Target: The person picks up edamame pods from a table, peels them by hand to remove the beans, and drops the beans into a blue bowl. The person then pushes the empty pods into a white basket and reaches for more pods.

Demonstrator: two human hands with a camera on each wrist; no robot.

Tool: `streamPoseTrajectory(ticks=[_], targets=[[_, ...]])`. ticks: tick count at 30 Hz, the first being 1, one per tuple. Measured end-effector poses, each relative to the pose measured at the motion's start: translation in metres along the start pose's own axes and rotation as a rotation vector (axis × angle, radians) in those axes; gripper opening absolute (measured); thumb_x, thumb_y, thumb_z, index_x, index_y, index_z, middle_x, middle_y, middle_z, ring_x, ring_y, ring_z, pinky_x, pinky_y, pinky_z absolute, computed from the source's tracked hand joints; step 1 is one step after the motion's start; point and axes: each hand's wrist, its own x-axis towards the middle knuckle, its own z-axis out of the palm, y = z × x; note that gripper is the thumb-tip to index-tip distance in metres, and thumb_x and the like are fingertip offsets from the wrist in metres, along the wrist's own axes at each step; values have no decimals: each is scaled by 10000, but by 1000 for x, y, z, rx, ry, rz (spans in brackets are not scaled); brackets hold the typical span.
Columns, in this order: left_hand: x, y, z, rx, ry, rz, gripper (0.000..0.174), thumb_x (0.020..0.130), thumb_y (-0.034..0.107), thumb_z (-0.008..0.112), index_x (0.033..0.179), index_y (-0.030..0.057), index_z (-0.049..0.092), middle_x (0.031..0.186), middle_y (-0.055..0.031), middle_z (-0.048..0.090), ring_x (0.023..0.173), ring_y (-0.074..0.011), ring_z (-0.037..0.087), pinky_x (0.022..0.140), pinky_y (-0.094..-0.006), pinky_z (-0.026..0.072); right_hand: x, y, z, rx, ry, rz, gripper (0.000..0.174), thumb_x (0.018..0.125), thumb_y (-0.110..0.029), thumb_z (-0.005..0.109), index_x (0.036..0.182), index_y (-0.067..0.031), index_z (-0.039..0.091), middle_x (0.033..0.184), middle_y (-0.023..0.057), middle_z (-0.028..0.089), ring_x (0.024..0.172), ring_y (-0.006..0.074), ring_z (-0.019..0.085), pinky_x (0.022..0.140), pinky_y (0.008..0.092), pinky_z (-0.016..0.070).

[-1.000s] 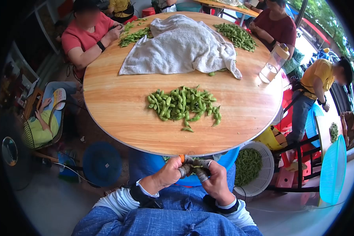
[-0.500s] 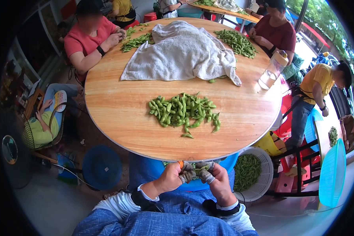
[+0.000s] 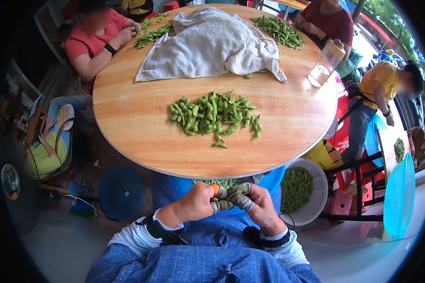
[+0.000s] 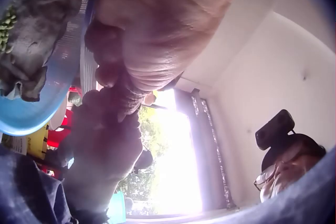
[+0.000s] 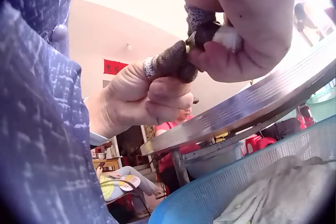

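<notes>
Over the near edge of the round table (image 3: 127, 141), the left hand (image 3: 193, 203) and right hand (image 3: 263, 207) meet, with grey coverings on thumbs and fingers and an orange band on the left. A green pod (image 3: 242, 191), mostly hidden, is pinched between their fingertips. The right wrist view shows a bit of green (image 5: 188, 42) where the left hand (image 5: 139, 98) meets the right hand (image 5: 252, 24). In the left wrist view the left hand (image 4: 163, 24) and right hand (image 4: 105, 145) are dark, their grip hidden. Below is a blue basket (image 3: 271, 181) holding green beans (image 3: 222, 182).
Green pods (image 3: 212, 113) lie in a pile on the table, before a white cloth (image 3: 212, 47). A bottle (image 3: 323, 66) stands to the right. A white basket of pods (image 3: 316, 188) is on the floor at right, a blue tub (image 3: 121, 193) at left. Several people sit around.
The table and its pile appear higher in the head view. Both hands remain together below the table edge; their fingers have shifted and overlap more closely around the green pod.
</notes>
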Motion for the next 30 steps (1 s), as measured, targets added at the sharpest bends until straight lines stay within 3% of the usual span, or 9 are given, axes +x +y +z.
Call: streamPoseTrajectory(ticks=[4,7,10,13,17,20,23,26,30], targets=[[1,4,-5,-303,-97,-140,167,730,94,654,859,3,598,690,2,587,597,-60,517,550,-189,414,3,10,-14,406,-164,163,161,820,-100,537,906,35,555,799,38,582,724,106,522,673,252,432],[2,-4,-2,-439,-7,-234,104,739,86,638,811,20,600,628,6,565,522,-42,480,469,-174,368,7,10,-10,432,-61,135,141,803,-92,559,867,33,563,723,16,565,647,110,509,610,264,429],[2,-8,3,-501,136,-227,91,764,100,612,816,26,603,631,4,565,508,-30,460,442,-169,338,5,0,12,-300,203,-245,160,769,-60,582,904,26,564,754,42,592,639,120,535,577,223,416],[1,-10,4,-609,164,-260,141,771,148,610,843,28,605,661,-2,573,507,-27,439,432,-167,306,7,-6,12,-599,173,-360,137,765,-22,567,896,17,572,751,51,599,641,113,541,574,229,429],[-1,-13,5,-727,136,-272,250,741,229,642,873,21,601,689,-5,574,506,-27,413,426,-169,273,8,-3,13,-465,163,-258,128,757,-10,562,882,7,582,728,65,593,630,114,544,556,232,429],[1,-16,7,-753,155,-269,295,725,264,655,876,18,599,669,5,558,499,-32,404,423,-174,263,11,6,10,-581,171,-371,133,759,-6,554,888,7,582,725,63,590,635,118,551,557,233,431],[2,-17,7,-759,171,-276,96,775,33,507,827,26,587,671,-9,578,497,-15,399,421,-157,269,14,6,10,-728,193,-486,146,760,-1,544,901,7,582,724,61,587,646,120,557,556,236,433],[4,-18,11,-682,228,-269,81,766,16,494,785,29,572,646,1,560,493,-17,394,414,-158,265,12,4,11,-562,174,-339,150,778,-20,544,918,25,572,743,59,592,666,123,556,583,235,436],[6,-18,13,-685,202,-333,153,745,193,618,780,50,575,638,2,542,500,-37,423,418,-167,271,13,11,7,-146,149,-185,97,783,8,509,853,32,572,735,35,592,693,96,536,629,231,436]])
